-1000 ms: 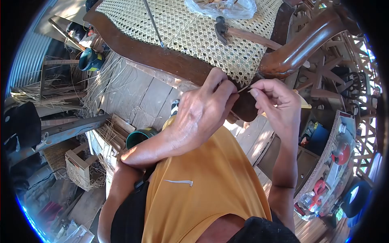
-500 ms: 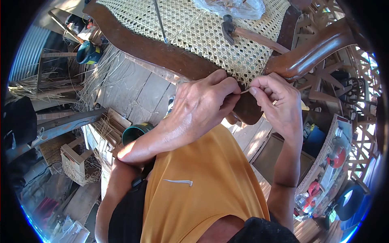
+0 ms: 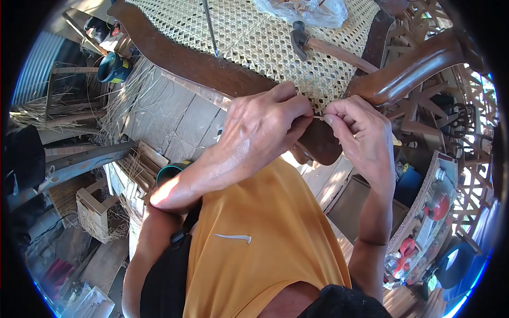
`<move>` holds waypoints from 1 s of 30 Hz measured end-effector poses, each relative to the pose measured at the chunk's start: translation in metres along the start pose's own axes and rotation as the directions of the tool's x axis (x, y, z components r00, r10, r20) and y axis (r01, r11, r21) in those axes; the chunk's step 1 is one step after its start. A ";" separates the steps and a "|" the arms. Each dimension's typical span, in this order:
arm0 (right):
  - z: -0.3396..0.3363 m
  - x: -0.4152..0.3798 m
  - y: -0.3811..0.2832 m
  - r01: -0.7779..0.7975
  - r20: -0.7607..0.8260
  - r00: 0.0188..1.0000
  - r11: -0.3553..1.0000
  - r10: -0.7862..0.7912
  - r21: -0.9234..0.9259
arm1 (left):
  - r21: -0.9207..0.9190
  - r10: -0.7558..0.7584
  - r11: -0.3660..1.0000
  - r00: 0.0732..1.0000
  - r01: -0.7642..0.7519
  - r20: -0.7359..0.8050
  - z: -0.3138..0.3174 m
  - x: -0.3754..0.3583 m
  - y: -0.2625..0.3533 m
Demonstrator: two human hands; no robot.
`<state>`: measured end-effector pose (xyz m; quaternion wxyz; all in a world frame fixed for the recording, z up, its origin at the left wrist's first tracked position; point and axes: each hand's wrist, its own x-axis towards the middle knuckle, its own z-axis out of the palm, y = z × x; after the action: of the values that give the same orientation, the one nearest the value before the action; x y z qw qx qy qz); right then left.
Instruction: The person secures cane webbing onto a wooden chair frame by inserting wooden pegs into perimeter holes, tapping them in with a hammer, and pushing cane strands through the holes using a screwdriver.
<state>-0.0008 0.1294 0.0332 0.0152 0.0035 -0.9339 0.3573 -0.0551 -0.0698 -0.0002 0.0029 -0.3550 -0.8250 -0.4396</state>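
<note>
Both hands meet at the front corner of a chair seat whose woven cane point(image 3: 254, 40) is set in a dark brown wooden frame point(image 3: 185, 58). My left hand point(image 3: 268, 122) is closed, its thumb and fingers pinched at one end of a thin pale cane strand point(image 3: 318, 117). The thumb and forefinger of my right hand point(image 3: 360, 124) pinch the strand's other end, a short way to the right. Just behind the hands is the narrow corner of the cane weave. Below them shows the rounded wooden corner of the frame point(image 3: 323, 146).
On the cane lie a hammer point(image 3: 334, 50), a clear plastic bag point(image 3: 307, 11) and a thin dark rod point(image 3: 210, 26). A curved wooden armrest point(image 3: 413, 69) rises at right. Loose cane strips point(image 3: 135, 95) litter the floor at left. A box of items point(image 3: 424, 222) stands at lower right.
My hands stay at the same corner, still pinching the strand, with only slight finger shifts. The short span of strand between them now looks more level. The view has shifted slightly.
</note>
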 end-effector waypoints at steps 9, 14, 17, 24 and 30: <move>0.012 -0.013 -0.002 0.212 -0.113 0.964 0.952 -0.241 -0.223 | -0.009 0.135 0.991 0.991 -0.134 0.028 -0.005 0.002 -0.011; 0.001 -0.023 0.004 0.255 -0.153 0.949 0.958 -0.274 -0.130 | 0.006 0.130 0.991 0.991 -0.130 0.031 -0.005 0.002 -0.011; -0.036 -0.037 0.025 -0.005 -0.610 0.791 0.998 -0.038 -0.070 | 0.026 0.115 0.993 0.993 -0.116 0.031 -0.006 0.001 -0.011; -0.070 0.035 0.093 -0.003 -0.236 0.968 0.933 -0.087 -0.359 | 0.027 0.114 0.993 0.993 -0.115 0.031 -0.006 0.003 -0.011; -0.052 0.036 0.098 -0.006 -0.236 0.966 0.902 -0.107 -0.432 | 0.029 0.142 0.989 0.990 -0.142 0.016 -0.004 0.003 -0.014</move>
<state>-0.0370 0.2374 0.0073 0.1444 -0.0212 -0.9793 0.1401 -0.0668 -0.0761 -0.0066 0.0335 -0.4159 -0.8041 -0.4234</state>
